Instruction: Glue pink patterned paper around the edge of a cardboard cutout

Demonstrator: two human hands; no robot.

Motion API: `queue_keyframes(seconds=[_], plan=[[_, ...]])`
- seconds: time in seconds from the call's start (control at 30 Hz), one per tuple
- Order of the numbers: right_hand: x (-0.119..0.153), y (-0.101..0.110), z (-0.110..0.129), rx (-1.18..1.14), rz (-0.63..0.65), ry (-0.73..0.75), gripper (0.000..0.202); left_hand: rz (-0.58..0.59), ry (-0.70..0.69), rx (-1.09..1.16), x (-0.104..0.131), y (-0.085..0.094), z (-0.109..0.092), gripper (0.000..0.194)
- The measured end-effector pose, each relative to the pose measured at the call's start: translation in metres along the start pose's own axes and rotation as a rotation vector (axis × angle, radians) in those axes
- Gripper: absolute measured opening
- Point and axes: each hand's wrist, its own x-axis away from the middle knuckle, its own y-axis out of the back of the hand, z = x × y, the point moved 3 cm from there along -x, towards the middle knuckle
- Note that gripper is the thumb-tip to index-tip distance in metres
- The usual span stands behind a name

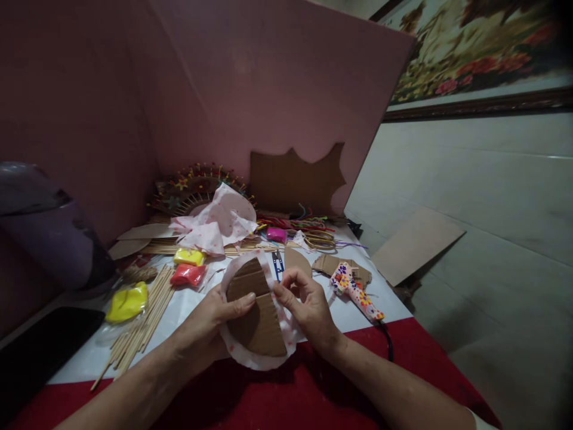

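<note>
A half-round piece of brown cardboard [255, 325], edged all round by pale pink fabric [239, 356], is held up over the table's front. My left hand [215, 322] grips its left side, thumb on the cardboard and the other fingers hidden behind. At the straight right edge, my right hand [311, 310] pinches the fabric border between thumb and forefinger. Just behind the piece lie small blue snips [278, 264] and another cardboard shape [298, 261]. A flower-patterned glue gun [356, 291] rests to the right of my right hand, beside a cardboard scrap [364, 275].
Wooden sticks [154, 304] and yellow [128, 303] and red [188, 275] packets lie left. Crumpled pink fabric [224, 218], scissors [321, 240] and a decorated fan shape [197, 190] are behind. A purple container [54, 233] and a dark flat object [51, 340] stand far left.
</note>
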Motion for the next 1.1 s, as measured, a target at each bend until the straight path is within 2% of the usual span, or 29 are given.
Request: queue_keyframes(seconds=[0.13, 0.27, 0.47, 0.77, 0.97, 1.03, 1.1], plan=[[-0.001, 0.001, 0.001, -0.051, -0.004, -0.002, 0.018, 0.013, 0.002, -0.016, -0.001, 0.0, 0.002, 0.022], [-0.001, -0.002, 0.001, -0.022, -0.008, -0.014, 0.022, 0.025, 0.018, -0.033, -0.001, -0.001, 0.004, 0.029], [-0.001, -0.004, -0.001, -0.02, -0.001, -0.021, 0.021, 0.049, -0.001, -0.026, -0.003, 0.001, 0.008, 0.022], [-0.002, -0.006, -0.001, -0.04, 0.039, -0.056, 0.02, 0.068, -0.013, -0.048, -0.002, 0.005, 0.011, 0.029], [-0.005, -0.005, 0.001, -0.112, 0.068, -0.075, 0.025, -0.024, -0.021, -0.015, -0.005, 0.004, 0.007, 0.026], [-0.004, -0.004, 0.0, -0.152, 0.076, -0.118, 0.035, -0.068, -0.057, 0.0, -0.006, 0.004, 0.002, 0.024], [-0.002, -0.005, -0.003, -0.131, 0.102, -0.171, 0.047, -0.11, -0.125, 0.003, -0.005, 0.004, -0.005, 0.033]])
